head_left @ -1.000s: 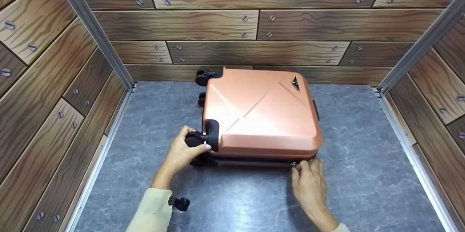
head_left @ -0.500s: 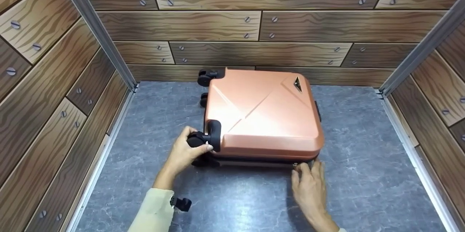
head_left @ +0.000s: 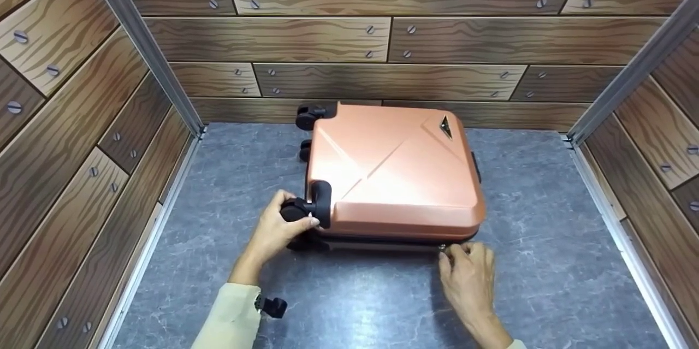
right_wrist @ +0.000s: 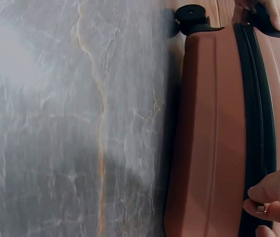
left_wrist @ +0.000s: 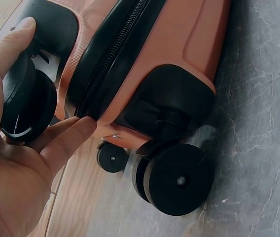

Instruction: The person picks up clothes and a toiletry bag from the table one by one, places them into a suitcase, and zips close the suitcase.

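A rose-gold hard-shell suitcase (head_left: 404, 163) lies flat on the floor, its wheels pointing left. At its near left corner my left hand (head_left: 274, 231) grips the upper black caster wheel (left_wrist: 19, 98), thumb on one side and fingers underneath. Those fingertips reach the black zipper band (left_wrist: 113, 52) in the left wrist view. My right hand (head_left: 468, 278) is at the near right corner, where thumb and forefinger pinch a small metal zipper pull (right_wrist: 261, 209). The zipper (right_wrist: 259, 113) runs along the suitcase's side from there toward the wheels. A lower caster wheel (left_wrist: 180, 178) rests close to the floor.
Grey marbled flooring (head_left: 218, 174) surrounds the suitcase. Wood-plank-patterned walls (head_left: 327, 37) stand behind and on both sides, with metal frame strips (head_left: 628, 240) along the edges. A small black device (head_left: 273, 307) sticks out from the left sleeve.
The fingers of my right hand have shifted slightly right and bent more at the suitcase's corner. My left hand and the suitcase stay where they were.
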Motion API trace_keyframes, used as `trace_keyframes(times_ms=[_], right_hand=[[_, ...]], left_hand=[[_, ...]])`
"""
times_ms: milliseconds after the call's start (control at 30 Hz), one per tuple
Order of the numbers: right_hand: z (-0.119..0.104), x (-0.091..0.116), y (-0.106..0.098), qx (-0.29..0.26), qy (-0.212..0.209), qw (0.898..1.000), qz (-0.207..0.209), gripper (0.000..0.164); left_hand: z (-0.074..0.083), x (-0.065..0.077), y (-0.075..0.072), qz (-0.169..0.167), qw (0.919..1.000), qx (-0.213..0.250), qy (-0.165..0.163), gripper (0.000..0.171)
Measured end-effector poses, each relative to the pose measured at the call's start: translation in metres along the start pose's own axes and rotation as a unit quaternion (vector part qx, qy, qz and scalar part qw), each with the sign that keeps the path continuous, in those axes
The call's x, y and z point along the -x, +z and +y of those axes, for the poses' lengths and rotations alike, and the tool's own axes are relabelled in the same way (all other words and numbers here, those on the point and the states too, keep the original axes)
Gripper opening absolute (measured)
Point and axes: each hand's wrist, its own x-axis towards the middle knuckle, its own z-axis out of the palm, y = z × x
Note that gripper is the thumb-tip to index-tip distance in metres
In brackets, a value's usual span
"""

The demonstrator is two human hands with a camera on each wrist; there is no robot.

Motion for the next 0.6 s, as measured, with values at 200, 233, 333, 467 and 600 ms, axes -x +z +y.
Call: trace_keyframes(times_ms=[200,233,333,467,600], right_hand=[[-0.0027,0.0037,0.0044,-0.023,-0.02,0.999,0.024,0.013],[-0.003,0.0042,0.0045,-0.028,-0.022,0.999,0.025,0.013],[-0.0031,0.0042,0.0045,-0.041,-0.028,0.999,0.02,0.014],[-0.0019,0.0042,0.0051,-0.055,-0.034,0.998,0.014,0.017],[-0.0007,0.0048,0.0063,-0.06,-0.031,0.998,0.015,0.014]], left_hand=[[-0.0003,0.0001,0.0,-0.002,1.0,0.001,-0.001,0.054],[-0.001,-0.0001,-0.0003,-0.002,1.0,0.002,-0.002,0.054],[-0.0022,-0.0001,-0.001,0.001,1.0,0.005,-0.003,0.053],[-0.0016,0.0005,-0.001,-0.002,0.9999,0.009,-0.006,0.053],[-0.0012,0.0003,-0.0007,-0.003,0.9999,0.009,-0.006,0.054]])
